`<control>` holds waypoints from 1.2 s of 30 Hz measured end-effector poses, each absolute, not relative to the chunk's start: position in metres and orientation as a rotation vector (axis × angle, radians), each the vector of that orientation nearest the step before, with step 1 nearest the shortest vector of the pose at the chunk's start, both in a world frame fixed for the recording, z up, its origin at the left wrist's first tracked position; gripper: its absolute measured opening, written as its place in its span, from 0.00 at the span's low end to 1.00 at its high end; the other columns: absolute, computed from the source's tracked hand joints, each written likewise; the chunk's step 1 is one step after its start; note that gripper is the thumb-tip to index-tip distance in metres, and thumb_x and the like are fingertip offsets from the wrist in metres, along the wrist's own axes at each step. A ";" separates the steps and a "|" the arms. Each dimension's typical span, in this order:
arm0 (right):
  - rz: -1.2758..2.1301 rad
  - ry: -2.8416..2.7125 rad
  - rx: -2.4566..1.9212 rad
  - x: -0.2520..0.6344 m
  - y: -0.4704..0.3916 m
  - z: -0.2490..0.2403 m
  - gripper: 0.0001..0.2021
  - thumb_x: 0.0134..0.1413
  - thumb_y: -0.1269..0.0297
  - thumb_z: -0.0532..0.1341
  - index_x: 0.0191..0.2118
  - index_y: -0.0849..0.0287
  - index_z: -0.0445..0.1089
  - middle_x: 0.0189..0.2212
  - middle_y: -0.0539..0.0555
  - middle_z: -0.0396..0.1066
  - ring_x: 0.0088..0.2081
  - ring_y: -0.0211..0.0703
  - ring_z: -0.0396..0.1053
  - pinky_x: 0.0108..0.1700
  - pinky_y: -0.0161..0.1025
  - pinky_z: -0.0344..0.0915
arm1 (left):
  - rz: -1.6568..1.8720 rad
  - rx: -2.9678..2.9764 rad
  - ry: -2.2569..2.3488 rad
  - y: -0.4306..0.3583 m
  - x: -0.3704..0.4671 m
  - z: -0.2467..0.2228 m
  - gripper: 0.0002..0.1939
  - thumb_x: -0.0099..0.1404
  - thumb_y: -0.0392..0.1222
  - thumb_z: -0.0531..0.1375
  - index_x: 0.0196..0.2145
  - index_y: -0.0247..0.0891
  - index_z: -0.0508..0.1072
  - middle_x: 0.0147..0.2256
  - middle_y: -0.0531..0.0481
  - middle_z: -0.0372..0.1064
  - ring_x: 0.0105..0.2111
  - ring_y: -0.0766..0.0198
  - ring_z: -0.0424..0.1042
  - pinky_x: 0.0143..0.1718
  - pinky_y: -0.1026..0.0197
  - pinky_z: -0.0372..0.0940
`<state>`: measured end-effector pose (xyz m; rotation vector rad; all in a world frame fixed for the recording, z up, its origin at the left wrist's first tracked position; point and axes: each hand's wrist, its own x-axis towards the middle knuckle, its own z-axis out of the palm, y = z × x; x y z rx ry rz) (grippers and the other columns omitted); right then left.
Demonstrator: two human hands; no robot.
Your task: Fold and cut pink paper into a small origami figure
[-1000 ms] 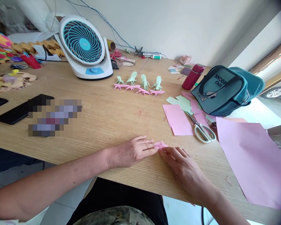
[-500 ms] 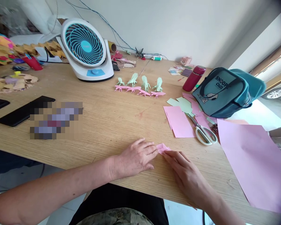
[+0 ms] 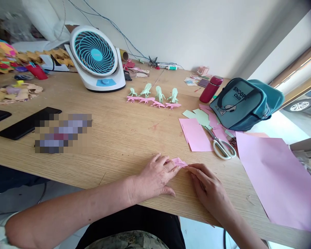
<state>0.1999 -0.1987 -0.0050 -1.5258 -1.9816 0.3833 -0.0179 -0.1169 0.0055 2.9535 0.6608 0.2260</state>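
Observation:
A small folded piece of pink paper (image 3: 179,162) lies on the wooden table (image 3: 114,138) near its front edge. My left hand (image 3: 155,176) rests flat beside it, fingers spread, with the fingertips pressing on the paper's left part. From the right, my right hand (image 3: 209,188) touches the paper's right tip with its index finger; its fingers are curled together, and the thumb is bent below. Part of the paper is hidden under my left fingers.
Pink sheets (image 3: 197,136), scissors (image 3: 223,148) and a large pink sheet (image 3: 277,180) lie to the right. Behind them are a red bottle (image 3: 211,90) and teal bag (image 3: 241,103). Folded green figures (image 3: 159,94) and pink figures (image 3: 158,103) stand mid-table; a fan (image 3: 95,58) is behind.
My right hand has shifted slightly right, its fingertips now at the paper's right tip. My left thumb has moved a little right and down. The camera view has shifted slightly.

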 end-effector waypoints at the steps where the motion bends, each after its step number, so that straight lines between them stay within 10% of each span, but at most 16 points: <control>1: 0.386 -1.980 -1.523 0.199 -0.198 -0.005 0.18 0.67 0.71 0.50 0.56 0.50 0.68 0.48 0.56 0.69 0.47 0.47 0.70 0.47 0.44 0.69 | 0.212 2.950 0.659 -0.118 -0.018 0.005 0.44 0.59 0.62 0.63 0.65 0.35 0.57 0.64 0.41 0.59 0.58 0.44 0.59 0.61 0.41 0.51; 22: 0.035 -2.474 -1.582 0.181 -0.188 0.003 0.24 0.67 0.65 0.53 0.66 0.63 0.58 0.65 0.61 0.59 0.64 0.55 0.56 0.61 0.55 0.59 | 0.032 2.672 0.868 -0.140 -0.030 0.002 0.44 0.67 0.61 0.54 0.70 0.37 0.41 0.70 0.42 0.37 0.70 0.49 0.36 0.68 0.41 0.36; 30: -0.006 -2.305 -1.629 0.167 -0.180 0.004 0.17 0.63 0.70 0.55 0.56 0.58 0.67 0.52 0.62 0.71 0.52 0.54 0.67 0.52 0.52 0.66 | 0.215 2.755 0.844 -0.137 -0.030 -0.003 0.43 0.65 0.63 0.57 0.68 0.38 0.51 0.68 0.41 0.48 0.68 0.39 0.42 0.64 0.36 0.45; 36: 0.130 -1.991 -1.797 0.159 -0.163 0.000 0.02 0.59 0.69 0.60 0.38 0.57 0.69 0.35 0.57 0.69 0.38 0.50 0.71 0.41 0.44 0.69 | 0.392 2.792 0.868 -0.119 -0.020 0.006 0.12 0.71 0.39 0.55 0.49 0.38 0.74 0.49 0.46 0.74 0.53 0.52 0.68 0.55 0.50 0.61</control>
